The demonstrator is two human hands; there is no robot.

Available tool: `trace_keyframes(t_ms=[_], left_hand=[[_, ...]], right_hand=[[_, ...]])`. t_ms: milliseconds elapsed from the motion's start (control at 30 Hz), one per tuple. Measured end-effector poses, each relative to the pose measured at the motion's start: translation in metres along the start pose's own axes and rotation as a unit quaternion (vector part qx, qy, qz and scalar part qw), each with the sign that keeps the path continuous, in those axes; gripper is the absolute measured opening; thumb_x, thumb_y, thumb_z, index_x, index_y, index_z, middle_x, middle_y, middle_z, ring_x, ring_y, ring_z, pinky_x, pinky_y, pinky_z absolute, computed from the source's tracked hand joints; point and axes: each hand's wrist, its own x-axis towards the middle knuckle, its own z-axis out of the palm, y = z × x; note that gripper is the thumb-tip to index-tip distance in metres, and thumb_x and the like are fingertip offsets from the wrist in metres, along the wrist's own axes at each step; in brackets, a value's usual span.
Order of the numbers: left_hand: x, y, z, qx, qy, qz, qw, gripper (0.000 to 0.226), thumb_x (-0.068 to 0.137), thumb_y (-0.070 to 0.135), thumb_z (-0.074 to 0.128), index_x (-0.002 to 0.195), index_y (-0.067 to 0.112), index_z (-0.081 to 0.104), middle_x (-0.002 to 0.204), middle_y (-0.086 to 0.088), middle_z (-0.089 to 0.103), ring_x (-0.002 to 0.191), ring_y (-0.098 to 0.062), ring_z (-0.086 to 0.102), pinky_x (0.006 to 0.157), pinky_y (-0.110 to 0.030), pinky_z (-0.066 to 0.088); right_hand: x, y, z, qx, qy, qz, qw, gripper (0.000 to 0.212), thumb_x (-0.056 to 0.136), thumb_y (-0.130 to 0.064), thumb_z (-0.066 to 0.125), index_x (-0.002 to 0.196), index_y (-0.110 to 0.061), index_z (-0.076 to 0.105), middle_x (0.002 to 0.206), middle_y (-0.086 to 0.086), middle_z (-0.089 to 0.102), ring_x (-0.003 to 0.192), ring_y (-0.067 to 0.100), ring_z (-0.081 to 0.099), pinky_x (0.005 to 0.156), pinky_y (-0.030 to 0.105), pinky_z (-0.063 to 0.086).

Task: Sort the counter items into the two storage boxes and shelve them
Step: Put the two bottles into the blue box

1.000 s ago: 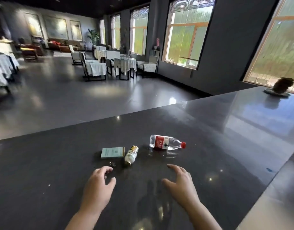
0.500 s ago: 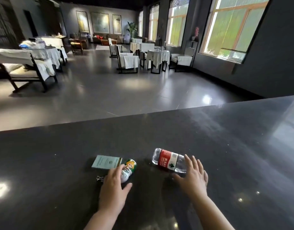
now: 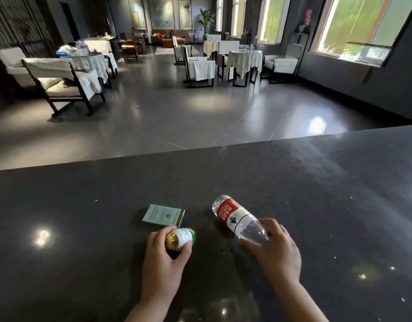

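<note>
My left hand (image 3: 164,263) grips a small white bottle with a gold foil cap (image 3: 180,238), lifted off the dark counter (image 3: 316,205). My right hand (image 3: 276,253) grips the neck end of a clear water bottle with a red label (image 3: 234,217), which tilts up and away from me. A pale green booklet (image 3: 163,214) lies flat on the counter just beyond my left hand. The water bottle's cap is hidden in my right palm. No storage box is in view.
The counter's far edge (image 3: 200,148) runs across the middle of the view. Beyond it lies a polished floor (image 3: 177,112) with dining tables (image 3: 244,59) and chairs (image 3: 65,84) draped in white cloth. Windows (image 3: 353,24) line the right wall.
Both hands reached forward and closed on the bottles: left took the small white bottle, right took the water bottle. Both bottles have lifted off the counter. The view turned left.
</note>
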Motion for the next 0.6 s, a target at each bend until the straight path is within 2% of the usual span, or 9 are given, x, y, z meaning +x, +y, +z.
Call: trace_keyframes(t_ms=[133, 233, 300, 367, 400, 467, 533, 600], left_hand=[[-0.003, 0.005, -0.018, -0.035, 0.034, 0.006, 0.999, 0.037, 0.070, 0.023, 0.080, 0.102, 0.024, 0.060, 0.100, 0.012, 0.058, 0.096, 0.004, 0.056, 0.076, -0.005, 0.043], [-0.009, 0.007, -0.030, -0.065, 0.044, -0.008, 0.997, 0.043, 0.066, 0.024, 0.083, 0.100, 0.029, 0.057, 0.098, 0.009, 0.064, 0.093, -0.004, 0.061, 0.078, -0.015, 0.048], [-0.018, 0.006, -0.039, -0.074, 0.038, -0.015, 0.996, 0.044, 0.066, 0.024, 0.084, 0.097, 0.034, 0.055, 0.096, 0.010, 0.065, 0.091, -0.005, 0.062, 0.077, -0.022, 0.050], [-0.029, 0.001, -0.049, -0.073, 0.031, -0.016, 0.997, 0.043, 0.066, 0.024, 0.083, 0.095, 0.037, 0.055, 0.095, 0.010, 0.065, 0.090, -0.005, 0.062, 0.077, -0.022, 0.050], [-0.035, -0.003, -0.054, -0.070, 0.030, -0.017, 0.997, 0.042, 0.067, 0.024, 0.083, 0.096, 0.037, 0.055, 0.095, 0.010, 0.065, 0.089, -0.005, 0.062, 0.076, -0.023, 0.050], [-0.048, -0.009, -0.062, -0.053, 0.032, -0.020, 0.998, 0.042, 0.067, 0.023, 0.082, 0.097, 0.036, 0.056, 0.095, 0.009, 0.064, 0.087, -0.006, 0.062, 0.074, -0.024, 0.051], [-0.059, -0.013, -0.068, -0.027, 0.044, -0.013, 0.999, 0.043, 0.067, 0.020, 0.082, 0.098, 0.035, 0.056, 0.094, 0.009, 0.061, 0.086, -0.006, 0.061, 0.074, -0.025, 0.051], [-0.070, -0.016, -0.071, -0.009, 0.045, -0.002, 0.999, 0.043, 0.066, 0.018, 0.082, 0.097, 0.036, 0.057, 0.093, 0.010, 0.059, 0.086, -0.003, 0.059, 0.074, -0.022, 0.049]], right_hand=[[-0.005, -0.020, -0.004, 0.074, 0.059, -0.029, 0.995, 0.055, 0.047, -0.054, 0.085, 0.098, -0.039, 0.068, 0.089, -0.019, 0.060, 0.077, 0.007, 0.058, 0.064, 0.025, 0.039], [-0.009, -0.041, -0.007, 0.133, 0.071, -0.045, 0.988, 0.051, 0.044, -0.052, 0.084, 0.091, -0.041, 0.069, 0.084, -0.022, 0.055, 0.072, -0.001, 0.053, 0.064, 0.016, 0.037], [-0.014, -0.050, -0.008, 0.162, 0.054, -0.074, 0.982, 0.048, 0.045, -0.048, 0.087, 0.088, -0.037, 0.069, 0.085, -0.019, 0.055, 0.073, -0.001, 0.059, 0.064, 0.014, 0.042], [-0.023, -0.057, -0.009, 0.192, 0.016, -0.104, 0.976, 0.046, 0.048, -0.046, 0.088, 0.089, -0.032, 0.070, 0.086, -0.017, 0.053, 0.075, 0.001, 0.062, 0.066, 0.024, 0.052], [-0.029, -0.059, -0.009, 0.194, 0.001, -0.117, 0.974, 0.043, 0.050, -0.047, 0.086, 0.086, -0.032, 0.069, 0.087, -0.017, 0.052, 0.075, 0.000, 0.061, 0.066, 0.028, 0.053], [-0.042, -0.064, -0.006, 0.189, -0.014, -0.143, 0.971, 0.035, 0.053, -0.048, 0.082, 0.081, -0.039, 0.063, 0.089, -0.019, 0.051, 0.078, -0.003, 0.058, 0.063, 0.025, 0.050], [-0.055, -0.069, 0.000, 0.197, -0.022, -0.153, 0.968, 0.040, 0.057, -0.044, 0.082, 0.089, -0.046, 0.058, 0.094, -0.021, 0.051, 0.083, -0.005, 0.055, 0.065, 0.020, 0.045], [-0.065, -0.070, 0.007, 0.195, -0.046, -0.146, 0.969, 0.056, 0.059, -0.039, 0.084, 0.108, -0.044, 0.057, 0.103, -0.021, 0.052, 0.086, -0.001, 0.055, 0.070, 0.022, 0.043]])
